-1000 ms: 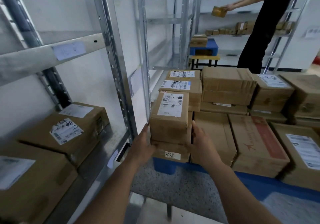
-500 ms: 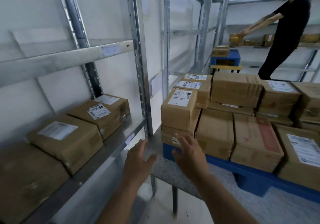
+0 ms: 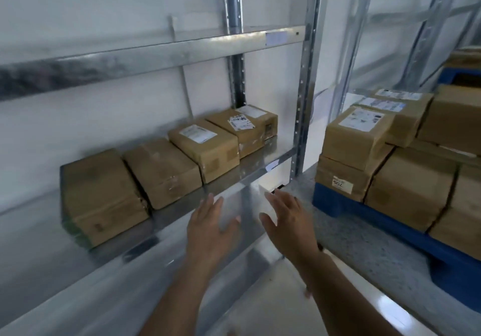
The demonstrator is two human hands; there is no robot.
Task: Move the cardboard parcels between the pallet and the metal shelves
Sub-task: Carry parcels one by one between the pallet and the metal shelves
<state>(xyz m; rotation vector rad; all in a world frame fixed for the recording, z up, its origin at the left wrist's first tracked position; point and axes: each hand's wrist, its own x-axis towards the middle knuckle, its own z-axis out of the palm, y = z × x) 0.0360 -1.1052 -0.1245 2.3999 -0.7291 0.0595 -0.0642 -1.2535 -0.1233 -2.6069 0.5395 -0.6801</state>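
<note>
Left hand and right hand, both spread and empty, frame centre; brown cardboard parcels on galvanised metal shelf, centre-left: advise gripping opposite sides, lifting level.

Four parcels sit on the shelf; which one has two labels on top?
The rightmost parcel, by the upright post; its neighbour shows one label, the other two none.
</note>
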